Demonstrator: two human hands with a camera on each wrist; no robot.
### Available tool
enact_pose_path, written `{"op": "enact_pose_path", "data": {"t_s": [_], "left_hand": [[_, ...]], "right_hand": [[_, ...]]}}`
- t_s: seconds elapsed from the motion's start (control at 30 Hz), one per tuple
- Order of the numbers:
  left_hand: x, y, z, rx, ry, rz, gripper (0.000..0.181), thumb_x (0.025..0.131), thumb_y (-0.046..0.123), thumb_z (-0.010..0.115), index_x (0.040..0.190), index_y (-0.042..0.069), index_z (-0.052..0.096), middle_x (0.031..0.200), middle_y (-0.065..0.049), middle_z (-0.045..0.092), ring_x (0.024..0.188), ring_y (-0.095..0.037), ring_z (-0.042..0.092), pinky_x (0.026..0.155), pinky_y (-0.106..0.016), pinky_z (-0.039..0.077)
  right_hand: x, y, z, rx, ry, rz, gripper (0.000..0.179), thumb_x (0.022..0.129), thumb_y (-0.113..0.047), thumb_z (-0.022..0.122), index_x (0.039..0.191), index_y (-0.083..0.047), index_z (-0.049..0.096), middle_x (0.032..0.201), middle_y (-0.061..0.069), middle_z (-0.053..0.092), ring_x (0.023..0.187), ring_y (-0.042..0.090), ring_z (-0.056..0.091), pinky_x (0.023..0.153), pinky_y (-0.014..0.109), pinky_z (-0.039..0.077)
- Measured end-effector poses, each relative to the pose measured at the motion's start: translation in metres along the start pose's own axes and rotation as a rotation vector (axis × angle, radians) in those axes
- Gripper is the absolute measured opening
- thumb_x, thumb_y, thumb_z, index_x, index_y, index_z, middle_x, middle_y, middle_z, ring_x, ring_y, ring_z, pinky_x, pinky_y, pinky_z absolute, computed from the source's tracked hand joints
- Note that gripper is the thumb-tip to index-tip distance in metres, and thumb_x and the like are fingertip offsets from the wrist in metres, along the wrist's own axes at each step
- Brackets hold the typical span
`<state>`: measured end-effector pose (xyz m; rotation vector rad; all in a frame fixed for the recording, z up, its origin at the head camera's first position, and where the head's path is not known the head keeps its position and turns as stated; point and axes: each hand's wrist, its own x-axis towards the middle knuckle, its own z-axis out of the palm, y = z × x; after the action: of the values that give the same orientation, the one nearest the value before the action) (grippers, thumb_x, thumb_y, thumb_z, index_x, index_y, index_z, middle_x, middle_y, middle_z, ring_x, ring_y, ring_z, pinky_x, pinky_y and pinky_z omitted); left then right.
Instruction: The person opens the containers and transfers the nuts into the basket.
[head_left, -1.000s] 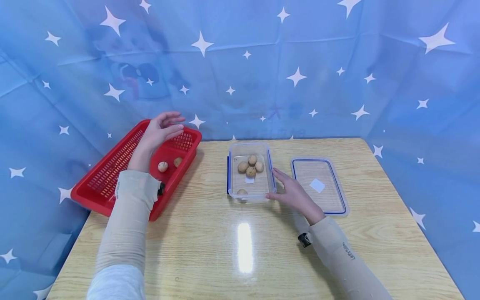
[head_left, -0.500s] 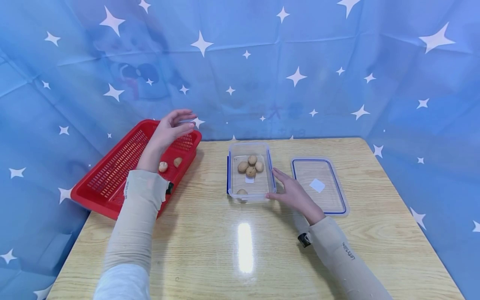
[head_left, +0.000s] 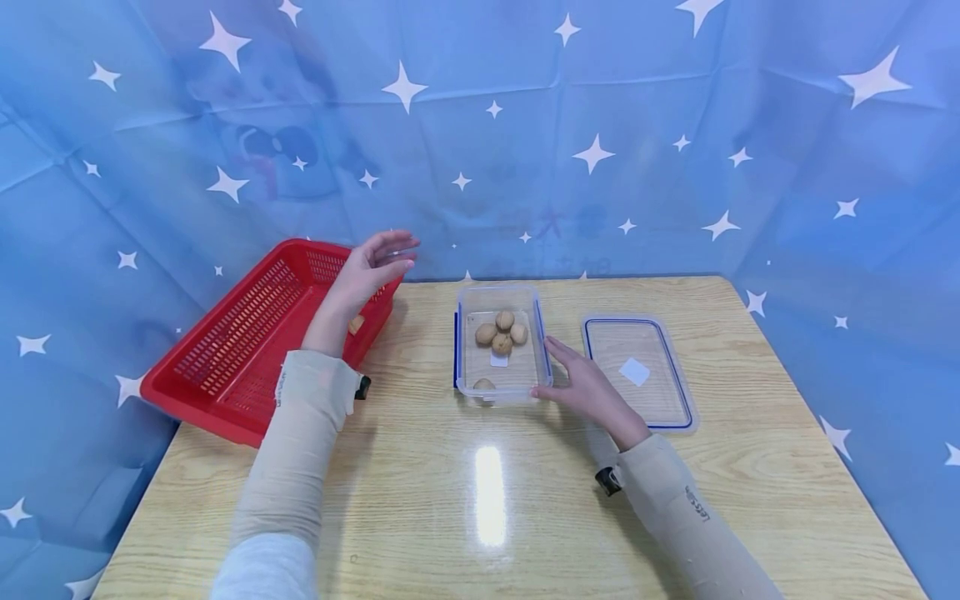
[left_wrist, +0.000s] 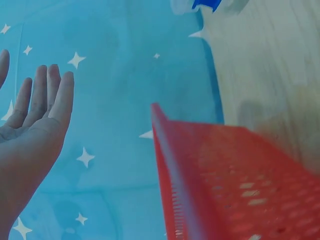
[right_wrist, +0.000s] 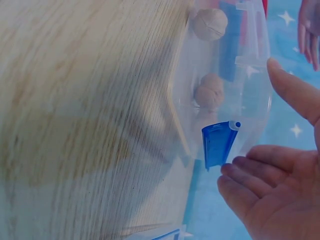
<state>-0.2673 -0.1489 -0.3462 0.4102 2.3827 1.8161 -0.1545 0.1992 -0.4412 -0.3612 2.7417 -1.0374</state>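
Note:
My left hand (head_left: 366, 277) is raised over the far right end of the red basket (head_left: 197, 427), its fingers loosely extended. The left wrist view shows its fingers (left_wrist: 37, 97) straight, with nothing held. A walnut (head_left: 356, 324) shows in the basket beside that wrist. My right hand (head_left: 588, 387) touches the near right corner of a clear plastic box (head_left: 468, 367). In the right wrist view its thumb meets the rim and its straight fingers lie beside a blue clip (right_wrist: 218, 145). Several walnuts (head_left: 502, 343) cluster in the box, and another walnut (head_left: 484, 385) sits at its near wall.
A clear lid (head_left: 607, 400) with a blue seal lies on the wooden table (head_left: 420, 500), to the right of the box. Behind the table hangs a blue cloth (head_left: 480, 225) with white stars.
My left hand has moved right across the basket, toward the box; its arm now hides one of the basket's walnuts. My right hand and the box have stayed put.

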Motion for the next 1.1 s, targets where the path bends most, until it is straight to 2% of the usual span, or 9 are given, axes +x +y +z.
{"op": "enact_pose_path", "data": {"t_s": [0.23,0.5,0.67,0.8,0.97,1.1], "left_hand": [[0.001,-0.018,0.019,-0.066,-0.027,0.002,0.051,0.097,0.02,0.065,0.145,0.019,0.049,0.148,-0.004,0.054,0.135,-0.024,0.053,0.115,-0.041,0.042],[0.002,-0.035,0.042,-0.136,-0.086,-0.002,0.05,0.098,0.012,0.062,0.145,0.009,0.047,0.149,-0.014,0.051,0.136,-0.029,0.052,0.116,-0.043,0.041],[0.001,-0.044,0.057,-0.169,-0.147,0.011,0.049,0.1,0.009,0.059,0.146,0.004,0.044,0.15,-0.018,0.049,0.139,-0.035,0.048,0.116,-0.045,0.041],[0.002,-0.052,0.068,-0.21,-0.181,0.009,0.047,0.1,0.005,0.057,0.145,0.001,0.044,0.15,-0.019,0.049,0.14,-0.038,0.046,0.117,-0.046,0.04],[0.001,-0.057,0.082,-0.212,-0.2,-0.011,0.047,0.099,0.005,0.059,0.144,0.002,0.046,0.148,-0.017,0.051,0.138,-0.034,0.049,0.116,-0.045,0.04],[0.001,-0.06,0.092,-0.217,-0.225,-0.004,0.048,0.098,0.003,0.06,0.144,0.001,0.046,0.148,-0.019,0.05,0.139,-0.036,0.049,0.117,-0.046,0.04]], "right_hand": [[0.0,0.0,0.001,0.006,-0.002,-0.003,0.089,0.09,-0.031,0.075,0.157,-0.002,0.024,0.164,0.02,0.022,0.15,0.043,0.023,0.12,0.06,0.025],[0.0,0.001,0.001,0.01,0.001,-0.007,0.089,0.089,-0.03,0.075,0.157,-0.001,0.024,0.164,0.02,0.022,0.149,0.044,0.024,0.12,0.06,0.025],[0.0,0.002,0.001,0.002,-0.002,-0.005,0.09,0.089,-0.031,0.075,0.157,-0.002,0.023,0.164,0.02,0.022,0.15,0.044,0.023,0.12,0.06,0.024],[0.0,0.001,0.001,0.001,-0.001,-0.004,0.09,0.089,-0.031,0.075,0.157,-0.002,0.023,0.164,0.02,0.022,0.15,0.044,0.023,0.12,0.061,0.024],[0.0,0.0,0.001,-0.002,-0.001,-0.003,0.09,0.089,-0.031,0.075,0.157,-0.002,0.023,0.164,0.02,0.022,0.149,0.044,0.023,0.12,0.061,0.024],[0.001,0.0,0.001,-0.005,-0.001,-0.003,0.09,0.089,-0.031,0.075,0.157,-0.002,0.023,0.164,0.02,0.022,0.149,0.044,0.023,0.12,0.061,0.024]]}}
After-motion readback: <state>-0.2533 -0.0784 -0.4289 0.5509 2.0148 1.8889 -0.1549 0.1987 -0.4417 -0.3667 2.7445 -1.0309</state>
